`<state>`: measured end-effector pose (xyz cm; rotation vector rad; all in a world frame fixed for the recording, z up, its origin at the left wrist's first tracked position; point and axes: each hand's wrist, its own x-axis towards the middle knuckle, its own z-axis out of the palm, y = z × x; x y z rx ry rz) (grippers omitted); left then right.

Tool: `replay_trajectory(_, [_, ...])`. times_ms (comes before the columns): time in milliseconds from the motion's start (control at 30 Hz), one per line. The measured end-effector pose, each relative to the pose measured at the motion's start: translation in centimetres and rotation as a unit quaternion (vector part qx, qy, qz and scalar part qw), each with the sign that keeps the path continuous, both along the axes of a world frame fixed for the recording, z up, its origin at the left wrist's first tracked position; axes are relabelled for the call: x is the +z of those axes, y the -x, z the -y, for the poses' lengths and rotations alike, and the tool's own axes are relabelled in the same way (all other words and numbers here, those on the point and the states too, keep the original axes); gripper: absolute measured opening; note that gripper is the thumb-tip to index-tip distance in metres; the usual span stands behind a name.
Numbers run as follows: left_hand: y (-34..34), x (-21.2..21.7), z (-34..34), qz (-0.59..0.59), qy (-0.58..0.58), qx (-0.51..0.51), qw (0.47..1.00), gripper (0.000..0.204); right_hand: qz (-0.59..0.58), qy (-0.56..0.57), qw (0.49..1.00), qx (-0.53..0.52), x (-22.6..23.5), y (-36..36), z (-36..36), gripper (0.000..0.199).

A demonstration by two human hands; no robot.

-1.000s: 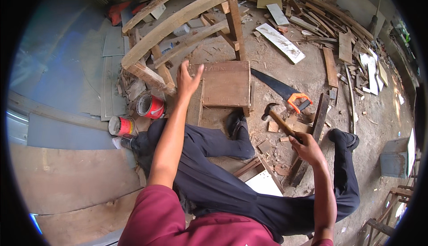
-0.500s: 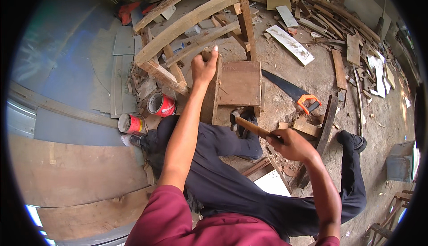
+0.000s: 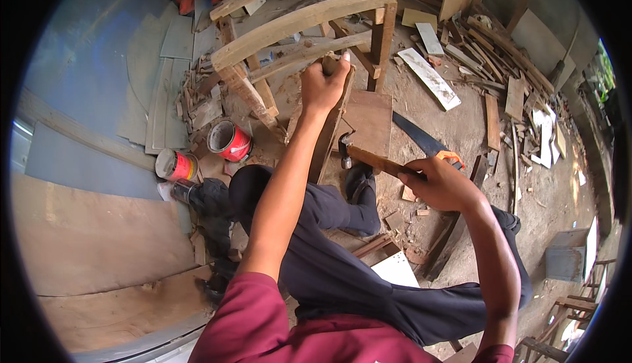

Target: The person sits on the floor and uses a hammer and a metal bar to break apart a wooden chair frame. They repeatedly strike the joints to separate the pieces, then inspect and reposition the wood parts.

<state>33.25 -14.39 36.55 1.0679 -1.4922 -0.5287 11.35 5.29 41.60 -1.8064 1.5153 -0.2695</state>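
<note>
Hammering at the chair frame
Our left hand [image 3: 322, 86] grips the board [image 3: 329, 132] — right hand [image 3: 438, 182] fingers closed round the hammer [image 3: 368, 159], head beside board.

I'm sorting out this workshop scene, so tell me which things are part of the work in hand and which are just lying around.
In hand:
- left hand gripping the upright wooden board
- right hand holding the hammer
- wooden chair frame right by the board

Lying about:
- handsaw on the ground
- two red cans
- scattered wood offcuts
- white-painted plank
</note>
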Motion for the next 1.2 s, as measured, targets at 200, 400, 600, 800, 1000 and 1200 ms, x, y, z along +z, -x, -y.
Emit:
replay_trajectory(200, [-4.1,1.0,0.5,-0.043,-0.006,0.006,0.999,0.058,-0.029,-0.001,0.999,-0.038,2.2,-4.6,-0.6,0.033])
replay_trajectory(400, [-8.6,1.4,0.8,-0.076,-0.02,0.011,0.997,0.062,-0.032,-0.015,0.999,-0.031,4.1,-8.4,-0.8,0.034])
replay_trajectory(600, [-12.8,2.0,0.3,-0.133,0.003,0.057,0.99,0.06,0.04,0.1,0.993,-0.046,-1.8,-11.7,-2.4,0.035])
replay_trajectory(800, [-15.4,2.1,0.1,-0.155,0.006,0.076,0.985,0.056,0.037,0.017,0.998,0.039,-1.9,-11.8,-0.1,0.033])
replay_trajectory(1000, [-14.4,1.9,-1.6,-0.174,0.064,0.056,0.981,0.054,0.048,-0.273,0.96,-0.042,-0.3,-14.8,0.1,0.032])
replay_trajectory(1200, [-15.1,3.0,-4.5,-0.185,0.04,0.068,0.98,0.047,-0.025,-0.095,0.994,0.038,-1.2,-14.3,-1.2,0.05])
